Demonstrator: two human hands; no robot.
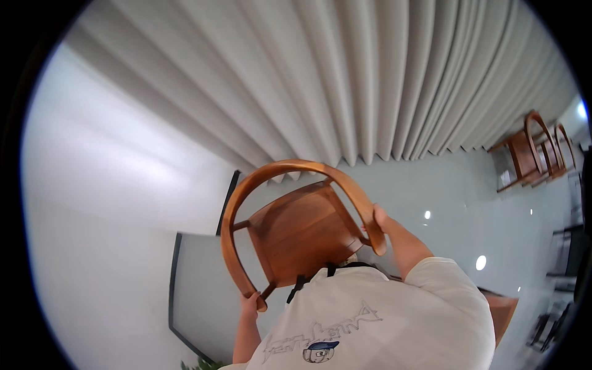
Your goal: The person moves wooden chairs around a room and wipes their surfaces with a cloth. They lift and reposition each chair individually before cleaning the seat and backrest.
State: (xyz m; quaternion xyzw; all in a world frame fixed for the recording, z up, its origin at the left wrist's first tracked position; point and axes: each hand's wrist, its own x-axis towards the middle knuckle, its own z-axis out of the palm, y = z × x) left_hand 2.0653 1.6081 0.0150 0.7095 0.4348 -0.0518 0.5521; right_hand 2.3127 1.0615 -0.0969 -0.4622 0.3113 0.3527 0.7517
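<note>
A brown wooden armchair (296, 231) with a curved back-and-arm rail is right in front of my body, its seat facing up. My left hand (251, 303) grips the end of one arm of the rail, at the lower left. Around the other arm, at the right, my right hand (379, 219) is closed; some of its fingers are hidden behind the wood. The legs of this chair are hidden below the seat, so I cannot tell whether they touch the floor.
Long beige curtains (351, 83) hang ahead. A white wall (115, 175) with dark baseboard stands left. More wooden chairs (525, 155) stand by the curtains at right. A brown wooden surface (502, 310) shows behind my right side, dark furniture (566, 252) at the far right, and a green plant (203, 364) lower left.
</note>
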